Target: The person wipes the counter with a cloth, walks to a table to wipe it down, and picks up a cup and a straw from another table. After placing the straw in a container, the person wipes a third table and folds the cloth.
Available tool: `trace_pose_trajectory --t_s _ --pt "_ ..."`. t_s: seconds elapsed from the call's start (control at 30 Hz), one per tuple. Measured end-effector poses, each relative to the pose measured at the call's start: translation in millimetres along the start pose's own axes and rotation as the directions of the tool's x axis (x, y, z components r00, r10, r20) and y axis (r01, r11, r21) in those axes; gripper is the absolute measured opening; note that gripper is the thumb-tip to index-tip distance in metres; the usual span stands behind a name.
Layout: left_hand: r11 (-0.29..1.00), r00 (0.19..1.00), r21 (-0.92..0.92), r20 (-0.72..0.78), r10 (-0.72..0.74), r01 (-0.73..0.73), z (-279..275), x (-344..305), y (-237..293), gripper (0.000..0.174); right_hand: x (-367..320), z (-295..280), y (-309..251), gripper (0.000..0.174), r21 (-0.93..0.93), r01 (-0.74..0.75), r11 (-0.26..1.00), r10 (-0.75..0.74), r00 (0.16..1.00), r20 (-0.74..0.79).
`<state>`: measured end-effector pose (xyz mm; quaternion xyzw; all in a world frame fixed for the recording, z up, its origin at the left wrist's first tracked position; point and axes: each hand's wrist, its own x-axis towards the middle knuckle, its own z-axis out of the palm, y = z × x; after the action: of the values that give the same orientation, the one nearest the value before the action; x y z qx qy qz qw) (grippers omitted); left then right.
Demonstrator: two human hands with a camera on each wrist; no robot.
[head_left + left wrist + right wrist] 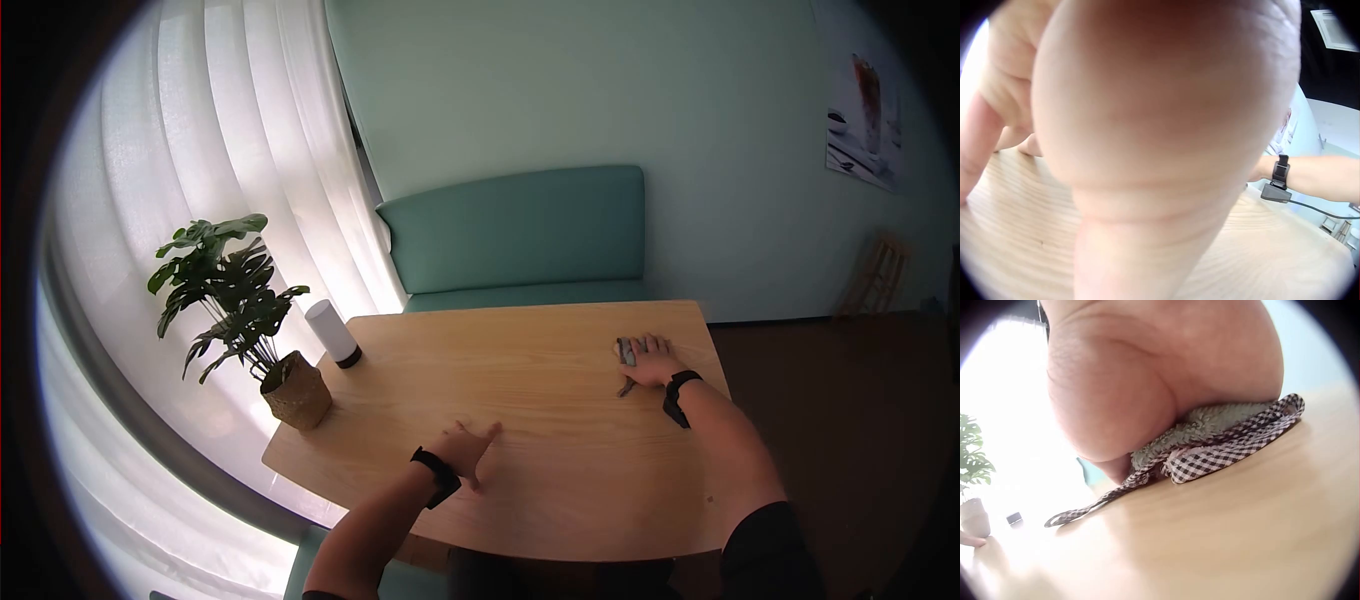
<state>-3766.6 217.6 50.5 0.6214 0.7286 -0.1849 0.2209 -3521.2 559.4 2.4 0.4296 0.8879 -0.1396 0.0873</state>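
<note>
On the right side of the wooden table (pixel 540 370), my right hand (pixel 655 362) presses down on a cleaning cloth (pixel 626 353) with its fingers spread over it. Close up in the right wrist view, the cloth (pixel 1225 459) is bunched under the palm, with a fuzzy grey-green side and a black-and-white checked side. A checked strip trails out from it along the tabletop. My left hand (pixel 465 448) rests on the table nearer the front edge, fingers and thumb spread, holding nothing. Its palm and thumb base fill much of the left wrist view.
A leafy plant in a woven pot (pixel 298 392) stands at the table's left edge, beside a white cylinder with a black base (pixel 333 335). Beyond the far edge is a green bench (pixel 520 235). White curtains (pixel 230 130) hang at the left.
</note>
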Motion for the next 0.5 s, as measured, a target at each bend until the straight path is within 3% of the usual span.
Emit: trace_pose_trajectory --t_s 0.27,0.5 --pt "0.999 0.998 0.033 -0.055 -0.005 0.007 9 8 -9 0.142 -100 44 -77 0.086 -0.123 0.282 0.952 -0.283 0.959 0.01" --pt "0.997 0.996 0.055 -0.073 -0.049 0.053 5 6 -7 0.14 -234 83 -95 0.082 -0.158 0.54 0.827 -0.54 0.841 0.048"
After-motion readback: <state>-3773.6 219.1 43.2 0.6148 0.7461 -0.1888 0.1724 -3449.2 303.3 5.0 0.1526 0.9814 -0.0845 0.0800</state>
